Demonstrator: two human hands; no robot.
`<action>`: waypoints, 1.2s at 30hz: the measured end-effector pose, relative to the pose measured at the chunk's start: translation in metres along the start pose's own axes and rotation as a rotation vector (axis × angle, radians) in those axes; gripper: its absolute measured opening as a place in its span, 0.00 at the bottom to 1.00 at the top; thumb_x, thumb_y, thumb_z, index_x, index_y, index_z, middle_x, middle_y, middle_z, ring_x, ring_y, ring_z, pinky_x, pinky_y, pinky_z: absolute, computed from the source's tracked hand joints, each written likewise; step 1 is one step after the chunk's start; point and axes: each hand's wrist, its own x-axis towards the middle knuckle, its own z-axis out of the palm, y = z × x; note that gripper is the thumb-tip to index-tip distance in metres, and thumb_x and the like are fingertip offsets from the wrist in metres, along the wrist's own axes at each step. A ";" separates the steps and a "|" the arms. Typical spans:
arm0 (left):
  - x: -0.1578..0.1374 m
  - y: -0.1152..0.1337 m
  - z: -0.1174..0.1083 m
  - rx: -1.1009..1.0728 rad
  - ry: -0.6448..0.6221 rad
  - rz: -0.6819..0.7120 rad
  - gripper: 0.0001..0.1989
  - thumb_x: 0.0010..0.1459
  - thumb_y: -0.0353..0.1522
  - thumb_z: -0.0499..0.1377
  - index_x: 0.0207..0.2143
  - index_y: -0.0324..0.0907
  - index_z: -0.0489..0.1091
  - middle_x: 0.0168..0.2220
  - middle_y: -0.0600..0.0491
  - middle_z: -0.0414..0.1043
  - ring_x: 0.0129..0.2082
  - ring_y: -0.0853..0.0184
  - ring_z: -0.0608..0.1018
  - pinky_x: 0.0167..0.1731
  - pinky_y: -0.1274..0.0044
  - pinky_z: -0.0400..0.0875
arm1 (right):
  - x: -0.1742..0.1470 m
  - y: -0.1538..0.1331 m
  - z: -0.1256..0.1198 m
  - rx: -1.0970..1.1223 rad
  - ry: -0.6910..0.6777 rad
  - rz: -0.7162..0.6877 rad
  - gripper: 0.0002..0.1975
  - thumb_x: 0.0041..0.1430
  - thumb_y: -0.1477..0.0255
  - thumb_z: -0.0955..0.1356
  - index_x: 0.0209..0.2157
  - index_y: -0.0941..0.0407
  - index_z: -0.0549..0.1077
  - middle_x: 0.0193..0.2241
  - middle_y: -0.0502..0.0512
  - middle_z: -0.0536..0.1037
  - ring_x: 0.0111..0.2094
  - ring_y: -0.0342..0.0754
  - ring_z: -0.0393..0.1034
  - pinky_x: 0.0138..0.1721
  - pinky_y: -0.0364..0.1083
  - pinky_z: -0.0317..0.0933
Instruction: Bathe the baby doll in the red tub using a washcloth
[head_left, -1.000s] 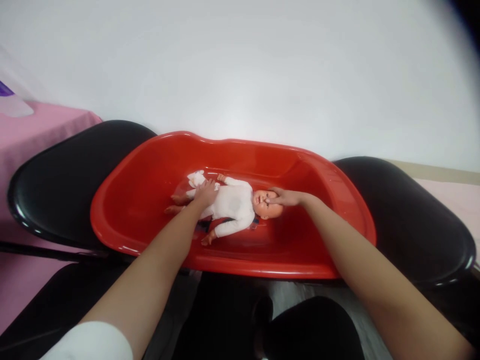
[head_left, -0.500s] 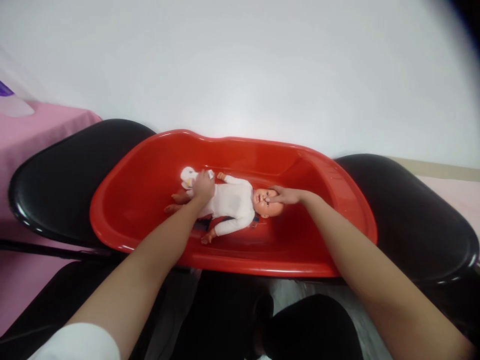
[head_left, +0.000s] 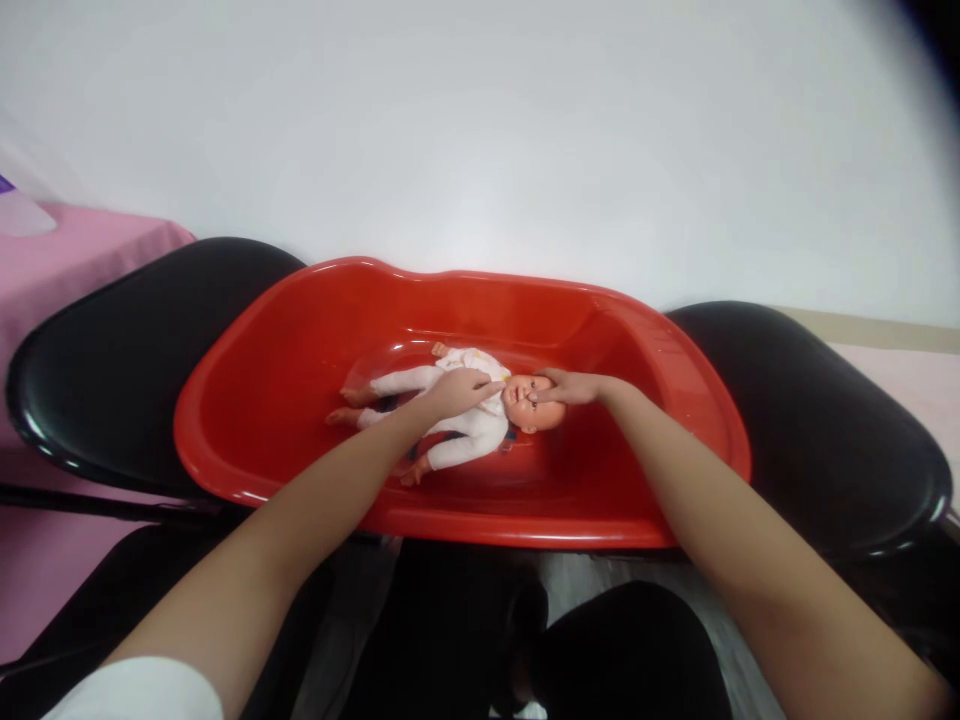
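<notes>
A baby doll (head_left: 476,440) in white clothing lies on its back in a red baby bathtub (head_left: 517,530), head to the right and bare feet to the left. My right hand (head_left: 571,388) is closed round the top of the doll's head, the thumb across its face. Over the doll's chest, just below the neck, my left hand (head_left: 459,390) holds a white cloth (head_left: 474,358) with small yellow marks against the body. Part of that cloth and the doll's middle are hidden under the left hand and forearm.
Black rounded seats flank the tub, one at left (head_left: 127,370) and one at right (head_left: 810,430). A pink-covered table (head_left: 90,245) stands at far left, bearing a whitish object with purple. Behind the tub rises a white wall (head_left: 480,140); my dark-clothed legs are below it.
My left hand has moved right with the cloth, from beside the doll's hips up to its chest, uncovering the legs. My right hand stays at the head.
</notes>
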 end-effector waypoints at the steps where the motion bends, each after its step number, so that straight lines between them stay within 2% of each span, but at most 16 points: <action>1: 0.000 -0.002 -0.002 -0.001 -0.004 -0.022 0.27 0.66 0.50 0.43 0.40 0.48 0.77 0.37 0.53 0.78 0.40 0.62 0.77 0.47 0.71 0.69 | 0.001 0.001 0.000 0.000 -0.004 0.004 0.54 0.46 0.40 0.69 0.67 0.56 0.54 0.63 0.62 0.63 0.61 0.61 0.61 0.62 0.53 0.57; 3: 0.000 -0.004 -0.005 0.023 0.005 -0.022 0.30 0.67 0.49 0.39 0.37 0.45 0.77 0.33 0.50 0.77 0.36 0.61 0.76 0.43 0.68 0.69 | 0.000 -0.001 0.000 0.009 -0.012 0.004 0.54 0.46 0.41 0.69 0.66 0.57 0.54 0.63 0.63 0.63 0.61 0.60 0.61 0.62 0.53 0.57; 5: -0.001 -0.004 -0.004 0.060 0.050 -0.010 0.28 0.68 0.47 0.40 0.36 0.43 0.76 0.33 0.49 0.76 0.37 0.60 0.76 0.44 0.67 0.68 | -0.002 -0.004 -0.001 0.018 -0.014 0.002 0.53 0.47 0.42 0.69 0.66 0.57 0.54 0.63 0.63 0.62 0.61 0.60 0.61 0.61 0.52 0.58; 8: -0.003 -0.005 0.007 0.112 0.102 0.090 0.20 0.67 0.40 0.47 0.49 0.40 0.73 0.50 0.47 0.74 0.52 0.58 0.72 0.56 0.67 0.61 | -0.006 -0.010 -0.001 0.017 -0.011 0.010 0.51 0.49 0.43 0.69 0.67 0.57 0.53 0.64 0.63 0.62 0.61 0.59 0.61 0.61 0.52 0.58; 10: -0.003 -0.007 0.019 0.153 0.096 0.148 0.24 0.66 0.38 0.49 0.60 0.37 0.64 0.62 0.45 0.63 0.63 0.57 0.62 0.63 0.67 0.53 | -0.008 -0.013 0.000 0.015 -0.008 0.012 0.51 0.50 0.44 0.69 0.67 0.57 0.53 0.63 0.63 0.63 0.61 0.60 0.61 0.62 0.53 0.57; 12: -0.003 -0.010 0.031 0.188 0.048 0.160 0.29 0.66 0.39 0.49 0.65 0.35 0.58 0.67 0.43 0.54 0.67 0.57 0.54 0.65 0.65 0.46 | -0.010 -0.015 0.000 0.023 -0.011 0.000 0.49 0.50 0.44 0.69 0.66 0.56 0.55 0.63 0.63 0.64 0.61 0.60 0.62 0.61 0.53 0.58; 15: -0.002 -0.014 0.040 0.220 0.004 0.130 0.29 0.66 0.42 0.48 0.66 0.40 0.57 0.68 0.44 0.52 0.68 0.55 0.52 0.65 0.61 0.44 | -0.011 -0.017 0.000 0.017 -0.002 0.012 0.50 0.50 0.44 0.69 0.66 0.57 0.55 0.63 0.63 0.63 0.61 0.60 0.61 0.61 0.53 0.57; 20: -0.001 -0.019 0.043 0.239 0.040 0.019 0.26 0.67 0.40 0.46 0.66 0.48 0.58 0.68 0.49 0.52 0.67 0.54 0.54 0.64 0.60 0.48 | -0.013 -0.017 0.000 0.030 -0.005 0.022 0.49 0.49 0.44 0.69 0.65 0.57 0.57 0.62 0.63 0.65 0.60 0.60 0.63 0.60 0.52 0.59; 27: -0.002 -0.031 0.042 0.289 0.102 -0.097 0.25 0.66 0.34 0.46 0.63 0.43 0.60 0.66 0.46 0.55 0.65 0.52 0.57 0.62 0.57 0.50 | -0.010 -0.014 0.001 0.035 0.003 0.032 0.50 0.49 0.45 0.70 0.66 0.56 0.54 0.62 0.63 0.64 0.60 0.61 0.63 0.60 0.53 0.59; 36: -0.010 -0.070 0.032 0.293 0.076 -0.329 0.24 0.66 0.33 0.45 0.64 0.43 0.58 0.65 0.44 0.58 0.63 0.52 0.60 0.60 0.56 0.52 | -0.010 -0.013 0.001 0.038 -0.005 0.032 0.51 0.48 0.43 0.69 0.66 0.56 0.55 0.63 0.64 0.64 0.59 0.62 0.63 0.59 0.55 0.61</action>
